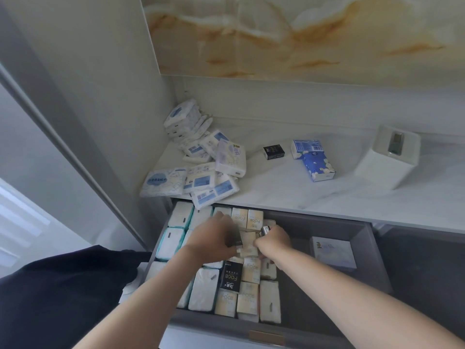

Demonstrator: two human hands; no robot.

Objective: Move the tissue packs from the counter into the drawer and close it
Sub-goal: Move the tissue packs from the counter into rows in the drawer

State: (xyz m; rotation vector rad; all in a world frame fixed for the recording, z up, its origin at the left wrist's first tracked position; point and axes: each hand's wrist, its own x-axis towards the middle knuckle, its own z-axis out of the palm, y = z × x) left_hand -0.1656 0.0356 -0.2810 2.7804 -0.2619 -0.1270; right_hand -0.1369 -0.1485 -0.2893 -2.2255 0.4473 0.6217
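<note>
Many tissue packs lie heaped on the tabletop, far left; dozens already fill the open drawer nearer. Left hand and right hand have fingers curled on small packs mid-drawer. Plenty left; closing comes last.

"Face" read on black pack and cream packs at drawer rear edge; other lettering possibly Chinese, illegible.

White tissue packs heaped on counter, drawer open.
</note>
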